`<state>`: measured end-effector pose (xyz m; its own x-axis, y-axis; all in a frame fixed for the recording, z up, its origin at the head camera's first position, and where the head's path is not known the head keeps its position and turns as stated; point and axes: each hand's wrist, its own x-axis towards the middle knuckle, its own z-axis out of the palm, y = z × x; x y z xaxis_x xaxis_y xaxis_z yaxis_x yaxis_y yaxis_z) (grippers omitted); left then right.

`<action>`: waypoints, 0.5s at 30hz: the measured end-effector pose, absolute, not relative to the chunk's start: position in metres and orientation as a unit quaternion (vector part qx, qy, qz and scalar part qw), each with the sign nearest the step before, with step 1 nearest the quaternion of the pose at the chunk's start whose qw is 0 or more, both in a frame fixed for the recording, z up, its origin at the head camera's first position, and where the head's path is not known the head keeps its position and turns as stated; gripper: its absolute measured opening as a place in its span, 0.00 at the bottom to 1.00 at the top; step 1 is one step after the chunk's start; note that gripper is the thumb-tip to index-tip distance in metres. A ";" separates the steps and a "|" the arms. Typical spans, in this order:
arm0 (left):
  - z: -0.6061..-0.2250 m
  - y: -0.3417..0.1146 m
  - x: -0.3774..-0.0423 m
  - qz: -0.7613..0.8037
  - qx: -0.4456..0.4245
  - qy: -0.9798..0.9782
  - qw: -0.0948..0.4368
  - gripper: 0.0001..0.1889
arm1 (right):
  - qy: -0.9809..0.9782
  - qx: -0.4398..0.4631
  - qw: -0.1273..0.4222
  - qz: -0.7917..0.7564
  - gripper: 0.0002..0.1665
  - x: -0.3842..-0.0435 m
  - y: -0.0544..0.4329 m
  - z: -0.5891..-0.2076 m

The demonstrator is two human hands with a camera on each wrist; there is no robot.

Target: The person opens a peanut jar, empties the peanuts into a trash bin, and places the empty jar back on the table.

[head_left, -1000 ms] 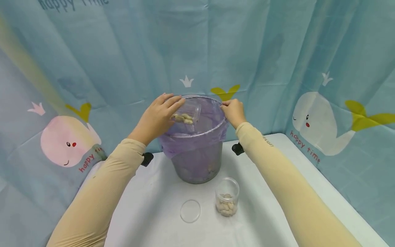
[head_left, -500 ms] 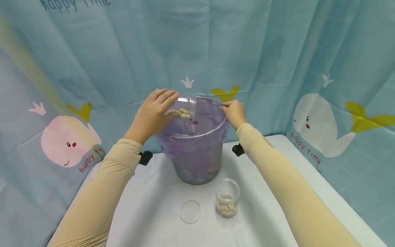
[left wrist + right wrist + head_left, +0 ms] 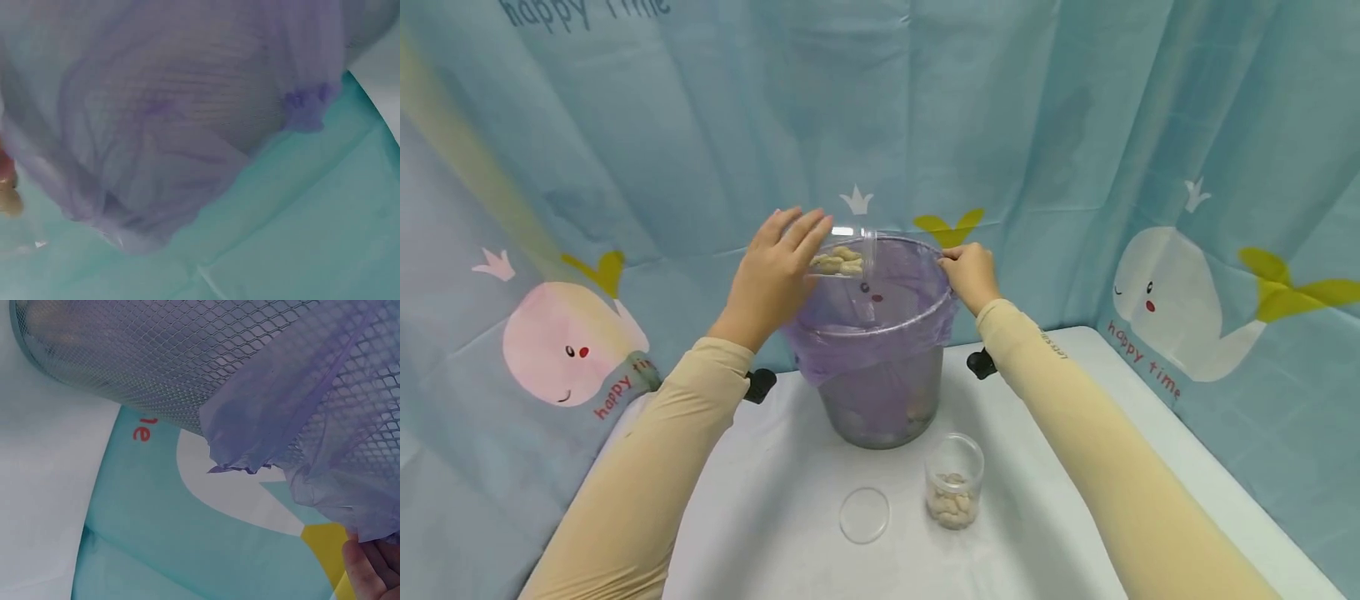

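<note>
My left hand (image 3: 771,279) grips a clear plastic jar (image 3: 859,242) lying on its side above the bin's left rim. Its mouth points right, and peanuts (image 3: 841,263) lie along its lower wall. Below it stands a mesh trash bin (image 3: 880,412) lined with a purple plastic bag (image 3: 857,357), folded over the rim. At the bin's right rim my right hand (image 3: 972,277) pinches the bag edge. The right wrist view shows its fingers (image 3: 365,569) against the bag (image 3: 269,419). In the left wrist view the bag (image 3: 156,162) fills most of the frame; the left hand is barely visible.
A second clear jar (image 3: 953,492), partly filled with peanuts, stands upright in front of the bin on the white table (image 3: 760,517). Left of it lies a round clear lid (image 3: 864,542). A blue printed curtain (image 3: 1037,150) hangs close behind the bin.
My left hand has risen slightly and moved left with the jar. The jar, tilted mouth-down a second ago, is now nearly level. My right hand stays at the rim.
</note>
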<state>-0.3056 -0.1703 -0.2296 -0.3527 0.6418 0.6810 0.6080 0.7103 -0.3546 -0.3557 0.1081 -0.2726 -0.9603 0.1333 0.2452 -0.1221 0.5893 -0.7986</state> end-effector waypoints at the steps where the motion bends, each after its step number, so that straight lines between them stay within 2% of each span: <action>1: -0.230 -0.170 -0.306 0.027 -0.381 -0.825 0.416 0.38 | -0.880 -0.003 0.142 0.453 0.19 -0.356 0.108 -0.272; 5: -0.235 -0.168 -0.305 0.045 -0.394 -0.842 0.367 0.41 | -0.879 -0.003 0.142 0.455 0.19 -0.356 0.107 -0.272; 7: -0.236 -0.169 -0.305 0.041 -0.392 -0.845 0.361 0.40 | -0.879 -0.002 0.140 0.456 0.19 -0.356 0.106 -0.272; 15: -0.231 -0.167 -0.305 0.004 -0.393 -0.827 0.403 0.37 | -0.879 0.000 0.144 0.454 0.19 -0.354 0.106 -0.271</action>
